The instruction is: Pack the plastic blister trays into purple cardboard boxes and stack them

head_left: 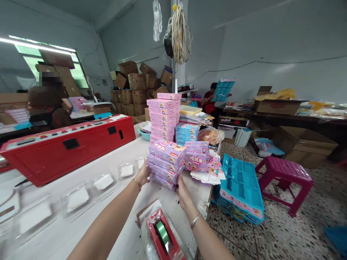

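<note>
1. Along the far left side of the counter (108, 213) stands a long red machine (89, 143).
2. Nearer me, a row of clear trays (77, 198), each with something white inside, runs from the counter's left toward its middle.
3. Next comes the person's left hand (143, 174), its grip pressed to the left side of a purple box stack (164, 168).
4. That stack is upright near the counter's right edge; I can't tell whether its base touches the surface. Behind it rises a taller pink box stack (162, 117).
5. On the near side lies a red tape dispenser (163, 234) with green tape.
6. The right hand (184, 193) has its grip against the stack's right side.
7. Just beyond, by the counter's right edge, are blue boxes (187, 133) and purple cartons (195, 162).
8. Past that edge, blue compartment panels (238, 180) lie piled, near a magenta stool (287, 169).
</note>
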The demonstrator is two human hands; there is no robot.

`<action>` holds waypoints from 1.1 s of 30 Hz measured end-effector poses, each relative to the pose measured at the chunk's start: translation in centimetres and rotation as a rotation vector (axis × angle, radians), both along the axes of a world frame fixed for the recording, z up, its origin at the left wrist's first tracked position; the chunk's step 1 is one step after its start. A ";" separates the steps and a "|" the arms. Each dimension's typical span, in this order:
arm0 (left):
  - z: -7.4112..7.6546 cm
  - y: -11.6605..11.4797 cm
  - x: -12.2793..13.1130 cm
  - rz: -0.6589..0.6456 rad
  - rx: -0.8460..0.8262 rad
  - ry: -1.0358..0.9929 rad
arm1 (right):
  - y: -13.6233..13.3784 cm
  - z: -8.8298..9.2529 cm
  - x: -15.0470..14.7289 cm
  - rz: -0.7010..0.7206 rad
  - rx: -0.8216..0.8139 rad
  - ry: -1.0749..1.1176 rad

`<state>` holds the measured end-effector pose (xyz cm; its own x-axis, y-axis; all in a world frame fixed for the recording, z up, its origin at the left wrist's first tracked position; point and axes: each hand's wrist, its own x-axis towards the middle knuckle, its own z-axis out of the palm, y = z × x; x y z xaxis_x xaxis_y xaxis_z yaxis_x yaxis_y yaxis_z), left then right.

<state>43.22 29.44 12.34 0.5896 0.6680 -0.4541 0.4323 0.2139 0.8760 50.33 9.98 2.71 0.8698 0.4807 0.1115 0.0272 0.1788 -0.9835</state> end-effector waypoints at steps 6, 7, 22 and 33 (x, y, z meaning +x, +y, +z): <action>0.2 -0.8 -2.0 0.159 0.332 -0.172 | -6.3 3.1 5.7 -0.320 -0.243 -0.363; 0.7 -1.1 -2.3 0.179 0.432 -0.230 | -7.2 4.0 7.5 -0.366 -0.291 -0.417; 8.2 -5.2 -1.1 -0.670 1.507 -0.058 | -6.8 10.6 19.2 -0.018 -0.917 -1.036; 9.2 -6.4 -1.2 -0.637 1.427 -0.040 | -7.9 9.1 16.4 -0.101 -0.819 -1.192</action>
<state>42.06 23.09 21.52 0.9279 0.1615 0.3359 0.0972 -0.9749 0.2001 66.74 2.04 11.85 0.4916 0.7069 0.5085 0.8650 -0.4639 -0.1913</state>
